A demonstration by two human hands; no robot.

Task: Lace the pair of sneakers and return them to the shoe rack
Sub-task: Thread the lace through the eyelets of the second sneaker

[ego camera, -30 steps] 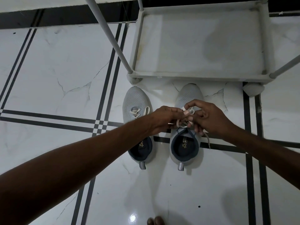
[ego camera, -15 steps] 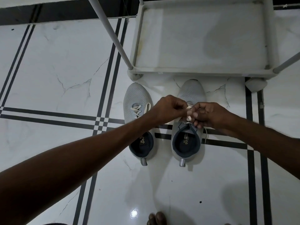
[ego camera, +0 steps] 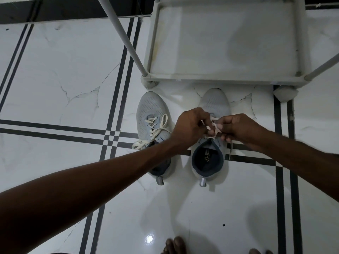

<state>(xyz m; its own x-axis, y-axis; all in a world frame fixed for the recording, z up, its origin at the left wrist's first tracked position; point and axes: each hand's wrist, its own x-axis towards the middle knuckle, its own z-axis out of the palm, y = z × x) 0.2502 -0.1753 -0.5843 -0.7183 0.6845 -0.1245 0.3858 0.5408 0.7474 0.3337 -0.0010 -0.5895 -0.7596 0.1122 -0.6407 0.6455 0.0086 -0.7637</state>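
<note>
Head view: I see both hands knotting the lace on the right sneaker [ego camera: 211,143].

My left hand [ego camera: 190,128] and right hand [ego camera: 236,127] have drawn closer together, each pinched on the lace [ego camera: 212,126]; I judge the bow nearly tied. The left sneaker [ego camera: 152,116] sits tied beside it, the shoe rack [ego camera: 220,77] just beyond, unobstructed.

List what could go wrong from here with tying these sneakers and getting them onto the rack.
1. Both hands, left hand and right hand, pinch the lace of the right sneaker close together; a slip could undo the half-made knot.
2. A loose lace end trails beside that sneaker onto the floor and might get left out or stepped on.
3. The left sneaker has a slack bow with ends hanging off its side, which could snag on the shoe rack frame.
</note>
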